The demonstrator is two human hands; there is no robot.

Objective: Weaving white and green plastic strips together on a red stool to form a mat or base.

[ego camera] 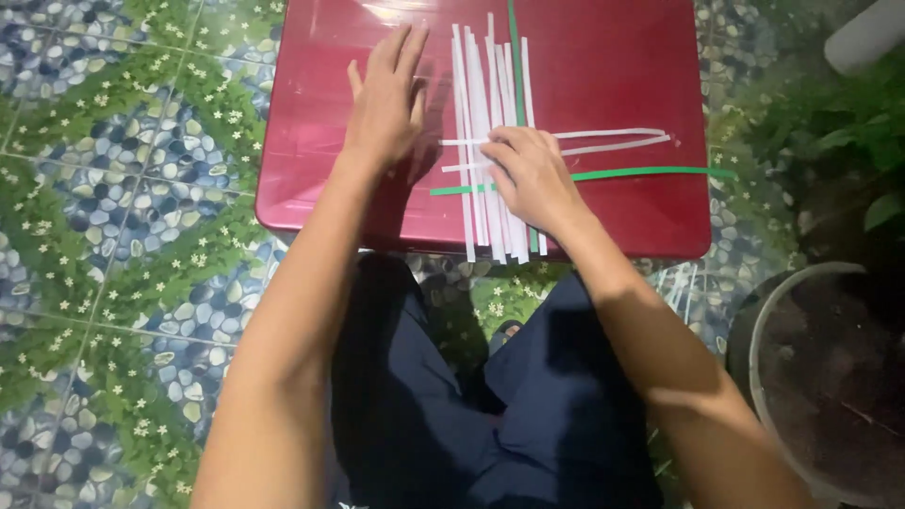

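Observation:
Several long white paper strips lie side by side on a dark red table, running away from me. A green strip lies among them. Two white strips and another green strip cross them sideways. My right hand rests on the crossing, fingers curled down onto the strips. My left hand hovers flat and spread just left of the bundle, holding nothing.
The floor has a pebble-and-leaf pattern. A round dark tub stands at lower right, with green plants above it. My knees in dark trousers sit below the table's near edge.

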